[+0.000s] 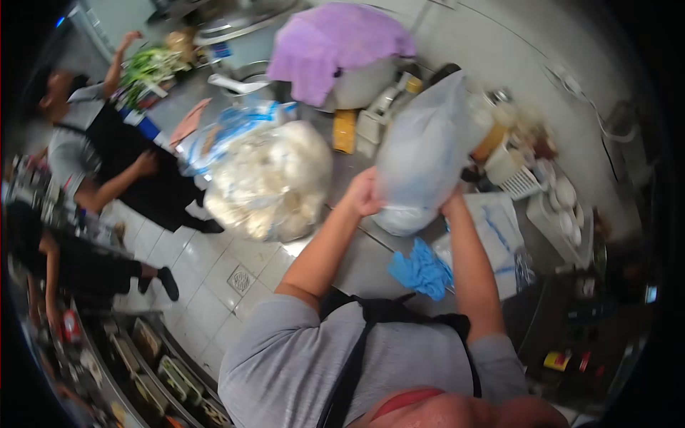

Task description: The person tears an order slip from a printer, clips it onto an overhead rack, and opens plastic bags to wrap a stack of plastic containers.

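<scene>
A large translucent plastic bag (417, 153), puffed out, stands between my hands above the counter. My left hand (365, 192) is closed on the bag's lower left side. On the opposite side my right hand (451, 202) grips it too, its fingers partly hidden by the plastic. What lies at the bottom of the bag is too blurred to make out. To the left sits a big clear bag full of pale, whitish pieces (275, 185). A crumpled blue cloth or glove (422, 269) lies just below my hands, beside a flat white plastic bag (496, 228).
A purple cloth (335, 43) covers a large rounded vessel at the back. Containers and a white basket (521, 182) crowd the right, near a tub of dishes (564, 221). A person in a dark apron (135, 157) stands left; another person (78, 250) is lower left.
</scene>
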Demonstrator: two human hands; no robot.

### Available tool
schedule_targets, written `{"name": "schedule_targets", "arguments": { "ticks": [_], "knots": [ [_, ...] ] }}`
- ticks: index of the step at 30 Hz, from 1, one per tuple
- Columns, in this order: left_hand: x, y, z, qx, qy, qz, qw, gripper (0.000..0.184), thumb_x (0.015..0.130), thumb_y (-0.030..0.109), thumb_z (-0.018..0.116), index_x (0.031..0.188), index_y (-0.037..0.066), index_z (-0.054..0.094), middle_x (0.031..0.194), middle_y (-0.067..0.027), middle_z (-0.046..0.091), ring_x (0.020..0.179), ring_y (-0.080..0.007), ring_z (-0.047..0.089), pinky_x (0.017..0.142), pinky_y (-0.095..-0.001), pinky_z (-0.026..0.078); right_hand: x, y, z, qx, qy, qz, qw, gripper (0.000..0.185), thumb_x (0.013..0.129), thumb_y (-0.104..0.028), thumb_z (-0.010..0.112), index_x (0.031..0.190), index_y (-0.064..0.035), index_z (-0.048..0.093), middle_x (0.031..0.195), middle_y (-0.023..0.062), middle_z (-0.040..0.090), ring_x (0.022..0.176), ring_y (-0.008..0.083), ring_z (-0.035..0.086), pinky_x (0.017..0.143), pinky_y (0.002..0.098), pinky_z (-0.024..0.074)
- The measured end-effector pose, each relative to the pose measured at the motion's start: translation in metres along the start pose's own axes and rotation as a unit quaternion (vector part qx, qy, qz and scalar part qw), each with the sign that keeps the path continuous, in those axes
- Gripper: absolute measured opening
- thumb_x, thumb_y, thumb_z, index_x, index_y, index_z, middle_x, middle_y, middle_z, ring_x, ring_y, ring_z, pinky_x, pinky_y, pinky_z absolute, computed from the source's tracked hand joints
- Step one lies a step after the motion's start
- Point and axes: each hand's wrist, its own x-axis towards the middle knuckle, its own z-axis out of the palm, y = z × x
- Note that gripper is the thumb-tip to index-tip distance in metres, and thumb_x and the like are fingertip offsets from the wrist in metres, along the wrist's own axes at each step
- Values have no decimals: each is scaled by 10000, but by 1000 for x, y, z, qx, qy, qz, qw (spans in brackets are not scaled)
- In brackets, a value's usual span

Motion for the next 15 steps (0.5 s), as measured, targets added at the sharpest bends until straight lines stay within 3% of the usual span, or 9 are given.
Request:
{"name": "schedule_targets", "arguments": {
  "ticks": [2,5,8,11,12,15],
  "knots": [
    [-3,-6,-12,19,19,18,999,255,823,184,372,859,-10,533,713,-79,561,598,-161,552,523,-291,478,0,20,-6,-38,17,-4,999,367,809,-288,402,1045,-19,486,892,106,565,779,198,556,676,327,454],
    [-10,-9,-1,-3,58,36,998,263,834,182,368,961,6,517,826,-94,572,715,-177,566,624,-318,485,4,36,-10,-5,60,-33,998,342,817,-279,386,1040,-43,495,886,91,564,791,183,543,672,316,436],
    [13,-9,-34,18,57,65,996,269,839,201,389,1025,39,495,905,-94,566,797,-185,562,680,-323,481,-10,27,-2,-90,75,-20,993,315,822,-268,380,1024,-60,502,894,77,562,803,177,528,667,309,422],
    [8,-8,-32,-2,-9,64,998,310,837,204,396,1108,61,443,1040,-87,526,940,-221,518,773,-385,451,-16,29,-2,-84,83,-35,992,291,817,-252,388,983,-50,515,907,73,559,797,179,526,650,301,419],
    [7,-11,-23,39,9,78,996,257,836,227,429,1032,72,493,897,-55,566,796,-179,557,675,-327,477,-13,29,-4,-64,87,-25,994,251,807,-237,406,922,-60,541,831,68,570,737,182,535,612,301,418],
    [8,-13,-35,43,37,101,993,241,835,225,431,1014,73,488,894,-46,558,820,-177,550,685,-321,473,-17,0,-17,-276,-18,47,960,212,802,-217,415,845,-72,563,676,53,556,627,176,523,542,311,400]
  ]
}}
